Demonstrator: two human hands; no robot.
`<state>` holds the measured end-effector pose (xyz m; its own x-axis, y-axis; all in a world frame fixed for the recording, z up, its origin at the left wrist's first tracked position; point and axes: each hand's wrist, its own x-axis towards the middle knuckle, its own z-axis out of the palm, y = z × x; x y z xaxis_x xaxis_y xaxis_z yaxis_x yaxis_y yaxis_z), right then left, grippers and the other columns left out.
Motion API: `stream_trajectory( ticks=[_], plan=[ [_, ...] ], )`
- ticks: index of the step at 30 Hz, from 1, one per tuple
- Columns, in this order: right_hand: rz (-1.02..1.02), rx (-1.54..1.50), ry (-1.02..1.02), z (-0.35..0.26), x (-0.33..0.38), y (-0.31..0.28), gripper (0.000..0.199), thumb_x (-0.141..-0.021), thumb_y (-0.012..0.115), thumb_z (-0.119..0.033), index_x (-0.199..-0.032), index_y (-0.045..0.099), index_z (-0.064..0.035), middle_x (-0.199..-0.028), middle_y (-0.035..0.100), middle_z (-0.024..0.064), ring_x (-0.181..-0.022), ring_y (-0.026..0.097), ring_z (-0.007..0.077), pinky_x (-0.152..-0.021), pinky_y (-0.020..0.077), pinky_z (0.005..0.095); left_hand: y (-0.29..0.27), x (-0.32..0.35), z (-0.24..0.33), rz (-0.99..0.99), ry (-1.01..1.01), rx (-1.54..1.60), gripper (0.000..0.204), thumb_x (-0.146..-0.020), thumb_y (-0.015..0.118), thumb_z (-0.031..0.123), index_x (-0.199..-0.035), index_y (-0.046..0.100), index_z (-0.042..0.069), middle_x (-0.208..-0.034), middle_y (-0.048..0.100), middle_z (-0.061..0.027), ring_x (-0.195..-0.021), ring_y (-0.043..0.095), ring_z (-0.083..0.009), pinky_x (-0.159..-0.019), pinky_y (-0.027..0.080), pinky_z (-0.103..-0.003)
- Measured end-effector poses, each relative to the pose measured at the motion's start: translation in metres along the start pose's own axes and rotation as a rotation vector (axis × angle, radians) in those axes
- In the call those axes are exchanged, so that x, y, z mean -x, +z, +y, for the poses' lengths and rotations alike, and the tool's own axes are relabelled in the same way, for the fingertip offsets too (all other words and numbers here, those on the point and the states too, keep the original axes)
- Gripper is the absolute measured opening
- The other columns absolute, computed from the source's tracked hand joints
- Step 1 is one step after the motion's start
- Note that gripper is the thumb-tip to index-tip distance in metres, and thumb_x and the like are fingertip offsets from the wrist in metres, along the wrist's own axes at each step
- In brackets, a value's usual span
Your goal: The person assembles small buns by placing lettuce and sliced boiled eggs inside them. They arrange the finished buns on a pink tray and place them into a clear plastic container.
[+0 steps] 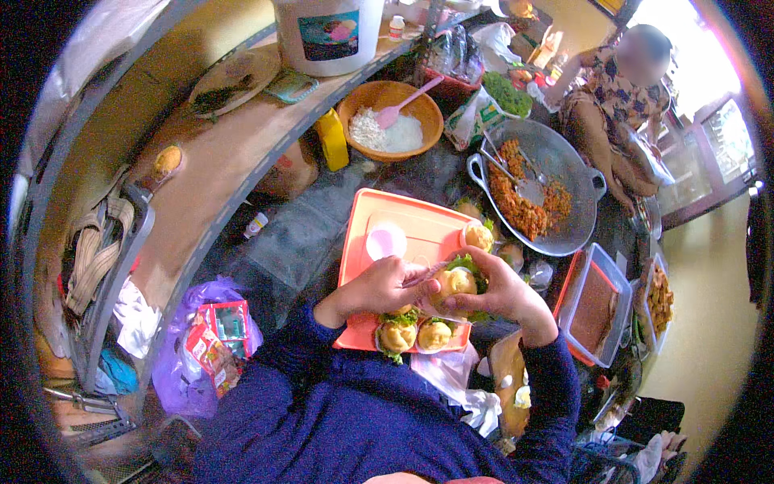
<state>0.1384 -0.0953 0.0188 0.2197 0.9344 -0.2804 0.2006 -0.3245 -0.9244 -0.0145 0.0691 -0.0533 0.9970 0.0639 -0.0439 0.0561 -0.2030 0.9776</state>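
Note:
A small golden filled bun (456,281) with green lettuce (465,263) rests in the curled fingers of my right hand (509,292), above the right side of an orange tray (407,211). My left hand (383,289) is closed beside it, thumb and fingers pinching what looks like a thin pale wrapper (419,278) at the bun's left side. Near the tray's front edge sit more filled buns (397,335), with lettuce sticking out. Another bun (479,235) stands at the tray's right edge in a white paper cup. White paper cups (386,241) lie stacked on the tray.
A large metal pan (577,211) holds orange-brown filling and utensils at the right. Beyond the tray is an orange bowl (431,121) of white powder with a pink spatula. A yellow bottle (331,139), a plastic container (611,310) and a purple bag (173,363) surround me. Another person (609,105) sits far right.

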Motion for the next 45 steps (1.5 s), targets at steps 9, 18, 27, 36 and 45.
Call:
stream_trajectory(
  ticks=[9,18,27,36,45],
  plan=[
    [0.069,0.405,-0.060,-0.031,0.001,0.002,0.056,-0.070,0.080,-0.018,-0.117,0.055,-0.0008,-0.102,0.065,0.0113,-0.094,0.063,0.0162,-0.083,0.0501,0.0316,0.010,-0.009,-0.008,0.002,0.133,0.236,0.047,-0.073,0.081,0.031,-0.105,0.066,0.002,-0.087,0.068,0.0009,-0.075,0.059,-0.0060,-0.069,0.048,-0.025],
    [0.074,0.520,-0.100,-0.066,0.000,0.003,0.056,-0.077,0.075,-0.027,-0.121,0.051,-0.0018,-0.106,0.064,0.0166,-0.099,0.063,0.0241,-0.088,0.0462,0.0347,0.009,-0.010,-0.011,0.110,0.103,0.299,0.039,-0.077,0.078,0.024,-0.107,0.065,0.002,-0.094,0.068,-0.0006,-0.084,0.061,-0.0067,-0.071,0.049,-0.025],
    [0.131,0.759,-0.339,-0.067,-0.008,0.012,0.055,-0.070,0.077,-0.027,-0.114,0.053,-0.0030,-0.106,0.059,0.0183,-0.101,0.058,0.0364,-0.083,0.0481,0.0401,0.006,-0.010,-0.011,0.120,0.165,0.461,0.044,-0.081,0.074,0.021,-0.115,0.058,-0.001,-0.106,0.065,-0.0053,-0.097,0.061,-0.0126,-0.084,0.049,-0.029],
    [0.180,0.614,-0.260,-0.060,0.004,0.017,0.065,-0.070,0.080,-0.029,-0.117,0.043,-0.0032,-0.103,0.058,0.0180,-0.095,0.060,0.0363,-0.078,0.0491,0.0395,-0.001,-0.004,-0.010,0.088,-0.033,0.569,0.052,-0.080,0.074,0.018,-0.123,0.052,-0.002,-0.115,0.060,-0.0055,-0.104,0.057,-0.0142,-0.093,0.047,-0.032],
    [0.224,0.662,-0.427,-0.060,0.008,0.016,0.022,-0.077,0.073,-0.019,-0.088,0.063,-0.0032,-0.121,0.054,0.0179,-0.102,0.059,0.0375,-0.085,0.0492,0.0415,0.003,-0.002,-0.007,0.107,0.027,0.611,0.059,-0.080,0.074,0.019,-0.128,0.047,-0.002,-0.118,0.058,-0.0063,-0.108,0.056,-0.0150,-0.095,0.046,-0.031]
  ],
)
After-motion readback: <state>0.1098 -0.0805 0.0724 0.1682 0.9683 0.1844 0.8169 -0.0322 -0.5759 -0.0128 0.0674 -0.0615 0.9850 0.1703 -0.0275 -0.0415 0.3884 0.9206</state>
